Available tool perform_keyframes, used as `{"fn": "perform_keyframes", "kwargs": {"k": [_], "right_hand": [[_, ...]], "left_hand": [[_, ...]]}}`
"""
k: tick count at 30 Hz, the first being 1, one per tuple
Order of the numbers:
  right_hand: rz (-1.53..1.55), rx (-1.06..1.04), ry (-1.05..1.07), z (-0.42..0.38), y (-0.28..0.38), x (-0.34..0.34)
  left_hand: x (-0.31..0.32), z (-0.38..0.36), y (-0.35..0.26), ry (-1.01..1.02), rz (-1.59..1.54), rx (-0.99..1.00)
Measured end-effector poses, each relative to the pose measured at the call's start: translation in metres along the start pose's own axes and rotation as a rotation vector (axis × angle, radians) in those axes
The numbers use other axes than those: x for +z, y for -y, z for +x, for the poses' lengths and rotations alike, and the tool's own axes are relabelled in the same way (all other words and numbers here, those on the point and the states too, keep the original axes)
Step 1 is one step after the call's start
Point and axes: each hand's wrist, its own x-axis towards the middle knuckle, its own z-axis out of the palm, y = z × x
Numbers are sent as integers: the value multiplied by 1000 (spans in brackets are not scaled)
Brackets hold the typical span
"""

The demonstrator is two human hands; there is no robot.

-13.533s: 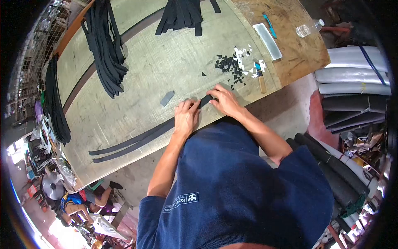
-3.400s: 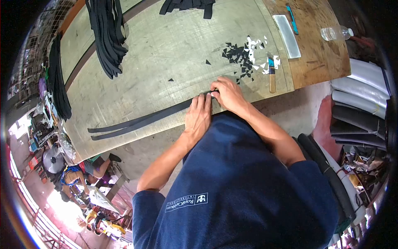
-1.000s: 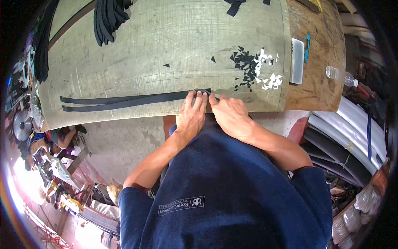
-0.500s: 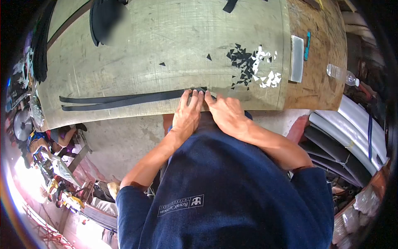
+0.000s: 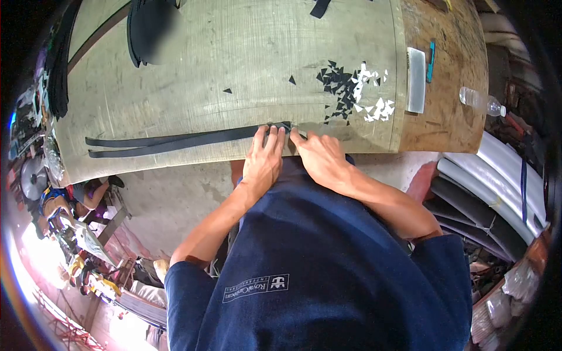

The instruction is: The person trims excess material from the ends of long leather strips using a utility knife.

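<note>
Two long black strips [image 5: 175, 143] lie along the near edge of the worktable, apart at their left ends and meeting towards the right. My left hand [image 5: 264, 158] lies on their right end, fingers stretched out and fingertips pressing them flat on the surface. Just right of the strip ends is my right hand [image 5: 323, 159]. Its index finger reaches towards the strip tips, while the other fingers curl under the palm. A thin dark bit shows by those curled fingers, but what it belongs to is hidden.
Small black triangular offcuts [image 5: 338, 82] and white offcuts [image 5: 380, 110] are scattered right of centre. Further right are a pale translucent block [image 5: 416, 80], a teal cutter [image 5: 431, 62] and a clear plastic bottle [image 5: 482, 102]. A black strip bundle [image 5: 146, 32] lies at the far left.
The right hand has shifted slightly right, away from the strip tips, showing more of the strip end. The left hand stays pressed on the strips.
</note>
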Motion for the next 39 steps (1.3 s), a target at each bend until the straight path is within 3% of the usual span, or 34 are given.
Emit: {"fn": "perform_keyframes", "kwargs": {"k": [3,9,17,27,39], "right_hand": [[9,4,-45,-4,-1,4],[62,28,-16,-6,-6,3],[168,64,-217,-20,-24,11],[87,32,-66,-4,-3,-1],[-24,14,-51,4,18,8]], "left_hand": [[13,-2,5,-84,55,40],[6,-1,1,-66,29,34],[4,-1,2,-76,36,48],[4,-2,1,-78,28,35],[10,-1,3,-79,14,38]]}}
